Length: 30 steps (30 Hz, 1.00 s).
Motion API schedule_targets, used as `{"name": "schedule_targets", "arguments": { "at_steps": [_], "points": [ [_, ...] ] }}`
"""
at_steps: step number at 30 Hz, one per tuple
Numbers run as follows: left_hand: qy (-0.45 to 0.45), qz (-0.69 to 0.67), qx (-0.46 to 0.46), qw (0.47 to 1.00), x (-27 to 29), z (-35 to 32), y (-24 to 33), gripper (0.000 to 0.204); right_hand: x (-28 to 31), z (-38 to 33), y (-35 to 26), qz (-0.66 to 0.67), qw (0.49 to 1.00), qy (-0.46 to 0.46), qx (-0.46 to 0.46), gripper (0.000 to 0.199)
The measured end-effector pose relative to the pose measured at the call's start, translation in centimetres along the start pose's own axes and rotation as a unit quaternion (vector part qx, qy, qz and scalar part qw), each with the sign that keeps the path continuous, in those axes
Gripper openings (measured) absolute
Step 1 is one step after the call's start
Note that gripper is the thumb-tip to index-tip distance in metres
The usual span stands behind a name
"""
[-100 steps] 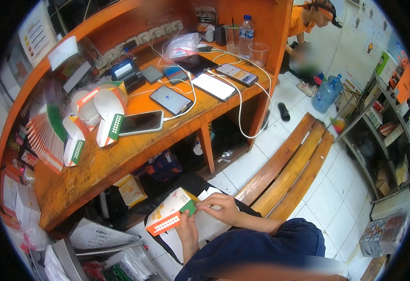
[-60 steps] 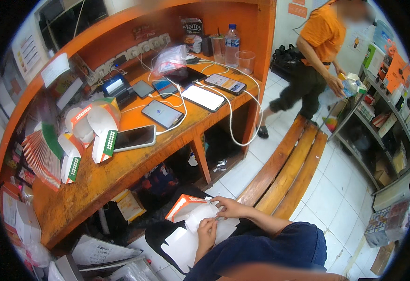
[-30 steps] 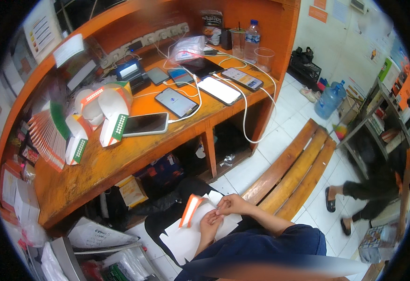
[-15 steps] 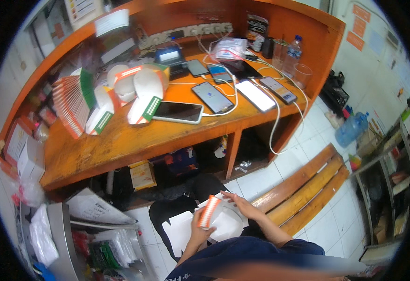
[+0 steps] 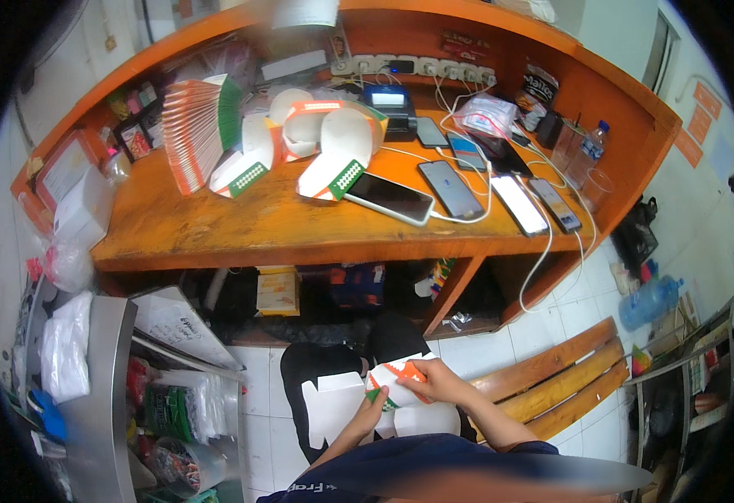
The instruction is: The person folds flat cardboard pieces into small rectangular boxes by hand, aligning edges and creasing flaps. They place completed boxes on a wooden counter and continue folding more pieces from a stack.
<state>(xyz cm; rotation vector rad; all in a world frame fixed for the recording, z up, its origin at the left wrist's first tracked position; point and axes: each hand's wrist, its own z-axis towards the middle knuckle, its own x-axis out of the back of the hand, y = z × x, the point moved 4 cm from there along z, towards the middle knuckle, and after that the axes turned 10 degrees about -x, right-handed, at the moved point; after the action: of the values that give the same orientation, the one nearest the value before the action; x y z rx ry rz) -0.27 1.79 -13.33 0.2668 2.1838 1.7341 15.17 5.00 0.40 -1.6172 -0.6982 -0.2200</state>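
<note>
Over my lap I hold a folding paperboard food box (image 5: pixel 394 375), white with orange and green printed panels. My left hand (image 5: pixel 372 416) pinches its green lower corner. The fingers of my right hand (image 5: pixel 435 382) are closed on the orange upper edge from the right. A flat white piece of cardboard (image 5: pixel 333 409) lies across my dark-trousered legs, next to the box. Partly folded boxes of the same print, one (image 5: pixel 333 151) beside a phone (image 5: pixel 390 198), stand on the counter. A fanned stack of flat box blanks (image 5: pixel 192 134) leans at their left.
Several phones on charging cables (image 5: pixel 451 189) cover the right of the orange counter (image 5: pixel 216 230). A water bottle (image 5: pixel 590 151) stands at its right end. A wooden bench (image 5: pixel 551 381) is to my right; a metal cabinet (image 5: pixel 103 360) stands at my left.
My right hand, which was spread beside the box, has closed on its orange edge. The box has turned and its green corner now shows. The view has shifted, so the counter appears farther right.
</note>
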Motion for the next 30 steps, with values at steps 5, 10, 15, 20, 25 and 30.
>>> {"name": "schedule_targets", "arguments": {
  "at_steps": [5,10,15,20,25,30],
  "points": [
    [0.015,-0.364,-0.158,0.918,3.2,0.2,4.3,0.077,3.4,3.8,-5.9,-0.061,0.984,-0.156,0.053,0.031],
    [0.180,0.080,-0.205,0.959,8.7,1.2,5.5,0.045,13.0,9.8,-15.7,-0.134,0.961,0.141,0.198,0.030],
    [0.178,0.495,-0.177,0.832,9.3,1.3,3.3,0.052,19.6,13.8,-22.0,0.227,0.868,0.340,0.282,0.037],
    [0.115,0.595,-0.100,0.789,10.5,2.1,0.4,0.059,13.1,13.0,-15.2,0.036,0.947,0.253,0.194,0.026],
    [0.067,0.558,-0.117,0.818,10.4,0.3,-0.7,0.056,1.2,10.2,-0.2,-0.234,0.967,-0.024,0.092,0.049],
    [0.108,0.502,-0.176,0.840,10.5,-1.9,0.5,0.040,-5.1,5.1,9.2,-0.451,0.885,-0.096,-0.060,0.077]
  ]
}}
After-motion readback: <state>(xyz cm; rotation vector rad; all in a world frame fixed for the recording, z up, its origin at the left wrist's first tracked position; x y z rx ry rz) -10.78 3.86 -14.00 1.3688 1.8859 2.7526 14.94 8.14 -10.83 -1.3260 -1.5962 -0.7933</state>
